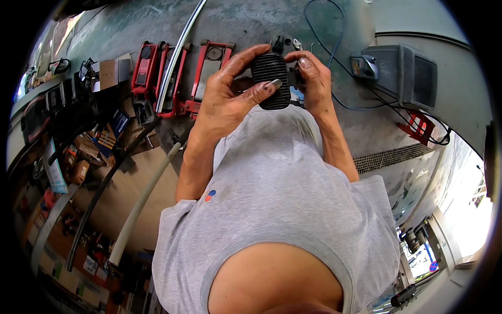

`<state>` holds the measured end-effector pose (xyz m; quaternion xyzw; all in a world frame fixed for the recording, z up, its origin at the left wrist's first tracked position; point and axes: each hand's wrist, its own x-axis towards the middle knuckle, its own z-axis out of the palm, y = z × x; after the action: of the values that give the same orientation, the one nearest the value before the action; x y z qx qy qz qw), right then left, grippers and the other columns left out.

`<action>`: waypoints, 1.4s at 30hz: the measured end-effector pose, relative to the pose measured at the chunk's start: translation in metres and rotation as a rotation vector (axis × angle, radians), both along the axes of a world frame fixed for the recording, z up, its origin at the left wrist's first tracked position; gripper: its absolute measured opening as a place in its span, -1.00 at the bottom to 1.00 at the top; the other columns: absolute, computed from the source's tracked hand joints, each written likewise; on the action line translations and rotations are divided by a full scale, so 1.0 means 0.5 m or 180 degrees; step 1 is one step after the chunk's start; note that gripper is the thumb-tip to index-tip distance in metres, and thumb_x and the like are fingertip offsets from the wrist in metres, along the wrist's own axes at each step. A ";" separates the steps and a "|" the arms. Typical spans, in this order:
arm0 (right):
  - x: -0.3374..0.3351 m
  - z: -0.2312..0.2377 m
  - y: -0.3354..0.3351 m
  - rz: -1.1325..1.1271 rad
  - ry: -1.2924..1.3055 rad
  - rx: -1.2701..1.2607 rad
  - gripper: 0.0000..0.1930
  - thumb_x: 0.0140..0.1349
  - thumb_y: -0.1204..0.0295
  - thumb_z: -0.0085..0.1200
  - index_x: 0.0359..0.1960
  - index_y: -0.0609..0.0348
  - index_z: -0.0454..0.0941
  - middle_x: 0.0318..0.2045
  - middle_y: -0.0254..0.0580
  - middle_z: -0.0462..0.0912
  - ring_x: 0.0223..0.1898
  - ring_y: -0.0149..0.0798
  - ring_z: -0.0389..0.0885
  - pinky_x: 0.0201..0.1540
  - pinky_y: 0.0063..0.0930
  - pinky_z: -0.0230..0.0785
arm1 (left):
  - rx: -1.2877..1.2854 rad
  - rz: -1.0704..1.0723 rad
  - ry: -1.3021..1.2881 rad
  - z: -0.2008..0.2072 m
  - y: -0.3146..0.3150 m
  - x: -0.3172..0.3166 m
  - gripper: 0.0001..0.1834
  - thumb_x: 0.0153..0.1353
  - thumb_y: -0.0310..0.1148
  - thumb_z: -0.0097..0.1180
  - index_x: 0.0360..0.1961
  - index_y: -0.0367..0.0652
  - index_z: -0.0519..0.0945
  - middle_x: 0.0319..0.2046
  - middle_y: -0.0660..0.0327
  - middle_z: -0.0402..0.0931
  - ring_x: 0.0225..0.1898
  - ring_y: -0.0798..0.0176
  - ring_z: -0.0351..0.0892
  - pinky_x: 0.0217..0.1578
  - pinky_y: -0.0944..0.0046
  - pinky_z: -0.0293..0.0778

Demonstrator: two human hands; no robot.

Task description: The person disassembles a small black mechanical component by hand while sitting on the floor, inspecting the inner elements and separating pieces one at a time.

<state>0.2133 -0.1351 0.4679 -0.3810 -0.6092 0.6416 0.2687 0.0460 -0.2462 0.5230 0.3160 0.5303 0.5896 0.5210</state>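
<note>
A black oblong part with close ribs across its face stands out in front of my chest. My left hand holds it, the thumb laid over the ribbed face and the fingers curled round its far edge. Beside it on the right, my right hand is closed, thumb and forefinger bent together near the part's upper right side. A dark bit shows by those fingers, too hidden to name. Just beyond the hands, several small tools lie on the floor.
Red floor jacks stand at the far left, with a shiny metal bar slanting across them. A blue cable loops over the floor toward a grey boxy machine. Boxes and clutter fill the left. A drain grating runs at right.
</note>
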 end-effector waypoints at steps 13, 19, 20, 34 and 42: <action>0.006 -0.001 0.026 0.0117 -0.0062 0.0255 -0.63 0.45 0.17 -0.05 -0.19 0.25 0.63 -0.60 -0.42 0.42 -0.50 -0.53 0.31 -0.44 -0.56 0.14 | -0.0019 0.0076 0.0150 -0.004 0.017 0.007 -0.37 0.23 -0.48 0.36 0.31 -0.32 0.42 0.09 0.11 0.55 0.03 0.31 0.62 0.05 0.32 0.61; 0.011 -0.002 0.032 0.0108 -0.0042 0.0271 -0.63 0.45 0.17 -0.05 -0.19 0.26 0.63 -0.57 -0.42 0.44 -0.50 -0.52 0.31 -0.43 -0.55 0.16 | -0.0062 0.0080 0.0139 -0.003 0.024 0.013 -0.33 0.20 -0.47 0.39 0.32 -0.32 0.41 0.08 0.10 0.54 0.02 0.29 0.63 0.03 0.31 0.62; 0.011 -0.001 0.032 0.0095 -0.0026 0.0294 -0.63 0.45 0.17 -0.05 -0.18 0.26 0.63 -0.56 -0.42 0.45 -0.50 -0.52 0.32 -0.43 -0.55 0.16 | -0.0104 0.0049 0.0162 -0.002 0.024 0.013 -0.30 0.18 -0.47 0.41 0.33 -0.32 0.40 0.10 0.10 0.53 0.02 0.28 0.64 0.03 0.31 0.63; 0.014 0.002 0.027 -0.0029 0.0715 -0.0388 -0.59 0.47 0.12 -0.11 -0.14 0.24 0.62 -0.60 -0.59 0.35 -0.59 -0.65 0.17 -0.53 -0.64 -0.05 | 0.0271 -0.0322 0.0620 0.017 0.021 0.021 0.13 -0.12 -0.27 0.64 0.46 -0.21 0.23 0.19 0.06 0.46 -0.05 0.20 0.68 -0.04 0.20 0.67; 0.016 0.001 0.022 0.0038 0.0671 -0.0386 -0.57 0.44 0.10 -0.11 -0.14 0.24 0.62 -0.60 -0.58 0.36 -0.58 -0.65 0.19 -0.53 -0.64 -0.02 | 0.0347 -0.0316 0.1048 0.017 0.011 0.027 0.19 -0.22 -0.24 0.68 0.46 -0.09 0.25 0.23 0.07 0.45 -0.06 0.17 0.69 -0.03 0.19 0.67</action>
<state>0.2213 -0.1239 0.4685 -0.3233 -0.5399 0.7153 0.3039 0.0595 -0.2408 0.5317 0.4618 0.5594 0.5313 0.4377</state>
